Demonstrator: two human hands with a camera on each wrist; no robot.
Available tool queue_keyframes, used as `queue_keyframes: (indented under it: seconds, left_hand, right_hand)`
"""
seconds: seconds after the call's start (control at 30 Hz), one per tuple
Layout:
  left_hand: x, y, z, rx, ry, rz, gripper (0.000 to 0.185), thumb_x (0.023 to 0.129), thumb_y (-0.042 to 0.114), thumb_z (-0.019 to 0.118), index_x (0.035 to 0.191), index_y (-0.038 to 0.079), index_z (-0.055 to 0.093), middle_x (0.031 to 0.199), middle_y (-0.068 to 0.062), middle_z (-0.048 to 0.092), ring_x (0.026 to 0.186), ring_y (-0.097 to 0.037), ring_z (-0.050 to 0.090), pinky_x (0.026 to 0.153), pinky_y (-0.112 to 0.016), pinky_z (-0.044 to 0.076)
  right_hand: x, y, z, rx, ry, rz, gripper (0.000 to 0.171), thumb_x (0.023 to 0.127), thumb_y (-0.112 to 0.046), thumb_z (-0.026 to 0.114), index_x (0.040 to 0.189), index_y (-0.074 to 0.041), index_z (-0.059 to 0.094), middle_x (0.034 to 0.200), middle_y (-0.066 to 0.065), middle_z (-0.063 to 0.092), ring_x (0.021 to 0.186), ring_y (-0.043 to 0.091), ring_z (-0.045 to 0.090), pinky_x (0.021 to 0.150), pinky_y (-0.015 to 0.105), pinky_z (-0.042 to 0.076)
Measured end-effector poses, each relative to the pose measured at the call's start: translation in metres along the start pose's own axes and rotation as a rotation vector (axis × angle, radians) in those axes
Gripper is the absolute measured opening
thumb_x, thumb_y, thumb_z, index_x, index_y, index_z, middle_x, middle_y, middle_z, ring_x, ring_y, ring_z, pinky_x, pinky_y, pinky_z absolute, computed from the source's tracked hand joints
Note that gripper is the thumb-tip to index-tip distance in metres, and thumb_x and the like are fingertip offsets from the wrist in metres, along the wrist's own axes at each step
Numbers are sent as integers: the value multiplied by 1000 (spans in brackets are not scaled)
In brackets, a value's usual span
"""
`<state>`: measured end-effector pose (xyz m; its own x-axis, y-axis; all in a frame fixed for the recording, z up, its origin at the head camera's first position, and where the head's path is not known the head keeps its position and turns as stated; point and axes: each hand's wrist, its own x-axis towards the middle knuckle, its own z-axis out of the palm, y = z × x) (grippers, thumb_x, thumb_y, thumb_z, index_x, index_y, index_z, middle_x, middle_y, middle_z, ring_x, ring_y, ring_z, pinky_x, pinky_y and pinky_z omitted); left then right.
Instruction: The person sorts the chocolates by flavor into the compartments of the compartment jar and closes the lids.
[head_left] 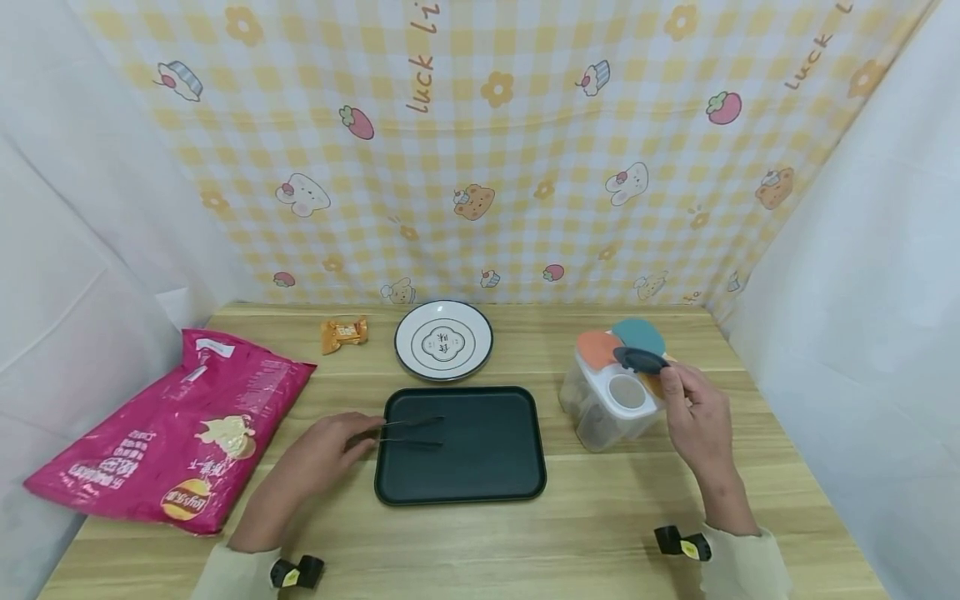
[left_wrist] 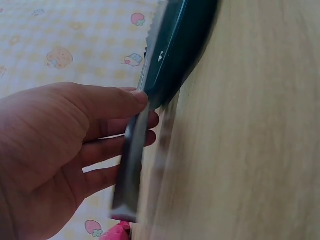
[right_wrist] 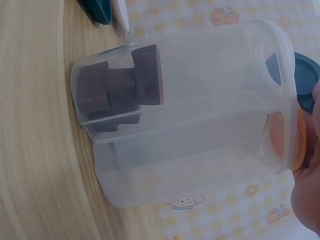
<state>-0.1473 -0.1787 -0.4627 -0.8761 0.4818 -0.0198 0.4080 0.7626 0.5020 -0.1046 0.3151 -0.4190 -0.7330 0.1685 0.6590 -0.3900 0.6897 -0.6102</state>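
Observation:
My left hand holds the back end of dark metal tongs, whose tips lie over the left part of a dark green tray. In the left wrist view the tongs run along my fingers beside the tray's rim. My right hand pinches the raised dark lid flap of a clear plastic container, which is tipped a little. Its orange flap and teal flap stand up too. Through the container's wall brown blocks show in one compartment.
A white plate with a dark rim sits behind the tray. A small orange snack packet lies left of the plate. A large pink chip bag covers the table's left side. Cloth backdrops close in the back and sides.

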Motion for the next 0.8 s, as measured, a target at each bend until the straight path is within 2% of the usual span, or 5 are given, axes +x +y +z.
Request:
queue_keyframes:
  seconds: [0.23,0.5,0.8]
  left_hand:
    - [0,3,-1,36,-13,-40,36,94,9,76,129,4,71,118,-9,73,110,-29,68,94,-50,53]
    - [-1,2,-1,41,-2,-35,35,95,9,75,129,5,72,118,-9,73,110,-29,69,93,-50,54]
    - [1,0,-1,27,-21,-35,41,92,11,79,131,4,70,116,-7,73,104,-24,69,91,-48,55]
  right_hand:
    - [0,-1,0,-2,2,4,18,102,0,60,104,9,76,110,21,73,102,-11,60,81,8,44]
    - [0,0,0,8,0,-12,19,102,1,59,105,9,76,110,21,72,102,-10,60,81,8,44]
    - [0,-1,0,18,-6,-1,19,102,2,59,105,11,75,109,21,72,101,-9,60,82,9,44]
